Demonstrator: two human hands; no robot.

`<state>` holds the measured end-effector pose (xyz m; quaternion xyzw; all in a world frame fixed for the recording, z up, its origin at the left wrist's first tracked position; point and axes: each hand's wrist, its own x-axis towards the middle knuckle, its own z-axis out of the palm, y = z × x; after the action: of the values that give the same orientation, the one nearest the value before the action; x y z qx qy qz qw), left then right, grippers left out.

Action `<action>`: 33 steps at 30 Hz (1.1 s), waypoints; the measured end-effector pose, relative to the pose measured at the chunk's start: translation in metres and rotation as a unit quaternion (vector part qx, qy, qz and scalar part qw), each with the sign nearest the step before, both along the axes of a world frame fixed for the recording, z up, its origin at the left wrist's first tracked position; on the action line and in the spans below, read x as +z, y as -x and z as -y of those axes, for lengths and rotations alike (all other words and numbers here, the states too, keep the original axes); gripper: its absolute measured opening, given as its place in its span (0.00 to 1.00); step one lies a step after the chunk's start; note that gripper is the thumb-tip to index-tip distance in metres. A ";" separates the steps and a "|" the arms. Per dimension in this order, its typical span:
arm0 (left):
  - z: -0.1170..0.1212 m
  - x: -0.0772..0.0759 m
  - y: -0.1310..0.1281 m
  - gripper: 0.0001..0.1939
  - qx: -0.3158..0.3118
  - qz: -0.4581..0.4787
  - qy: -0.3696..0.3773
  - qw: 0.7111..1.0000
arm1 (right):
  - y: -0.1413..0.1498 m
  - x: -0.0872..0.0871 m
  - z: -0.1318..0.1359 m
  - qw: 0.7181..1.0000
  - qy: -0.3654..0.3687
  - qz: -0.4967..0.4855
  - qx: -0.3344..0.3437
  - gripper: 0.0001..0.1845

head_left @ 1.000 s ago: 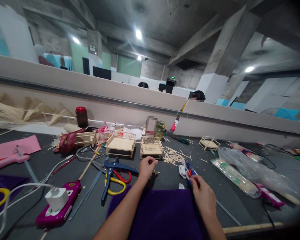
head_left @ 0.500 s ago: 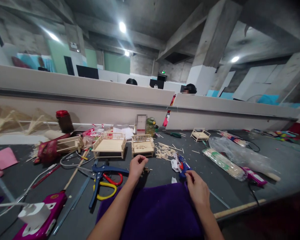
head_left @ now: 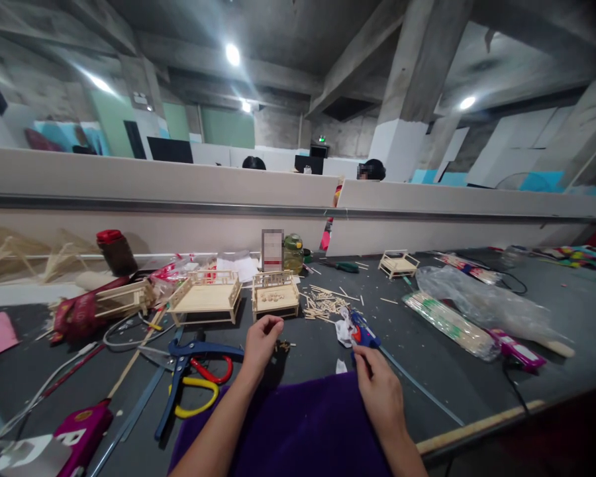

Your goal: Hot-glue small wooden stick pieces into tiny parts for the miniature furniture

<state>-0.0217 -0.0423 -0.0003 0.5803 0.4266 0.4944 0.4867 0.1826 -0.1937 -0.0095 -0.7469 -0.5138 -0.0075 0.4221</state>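
My left hand (head_left: 262, 344) is raised over the near part of the table, thumb and fingers pinched together. Whatever it may hold is too small to make out. Small brown bits (head_left: 282, 346) lie just beside it. My right hand (head_left: 381, 384) is also pinched, its fingertips close in front of a blue glue gun (head_left: 365, 331); I cannot tell what is between them. Beyond my left hand stand a small wooden bench-like model (head_left: 275, 305) with tiny pieces on its seat and a wider one (head_left: 206, 301). A pile of short wooden sticks (head_left: 325, 303) lies to their right.
Purple cloth (head_left: 298, 424) covers my lap and the table edge. At left are blue-handled cutters (head_left: 179, 371), yellow-and-red-handled scissors (head_left: 196, 394) and a magenta power strip (head_left: 82, 430). At right lie bagged sticks (head_left: 449, 324) and a third small model (head_left: 398, 264). A partition (head_left: 179, 179) runs behind.
The view has turned slightly, shifting much of the left side leftward and down. My right hand sits a little further left relative to the glue gun. Both hands stay pinched.
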 end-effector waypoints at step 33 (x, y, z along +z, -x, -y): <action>0.003 0.018 0.001 0.14 0.040 0.235 0.242 0.941 | -0.034 0.010 -0.007 0.971 0.206 -0.062 -0.104 0.25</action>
<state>-0.0227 -0.0449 0.0178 0.2950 0.4301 0.5178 0.6781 0.2163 -0.1865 0.0007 -0.8662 -0.3967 0.1008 0.2867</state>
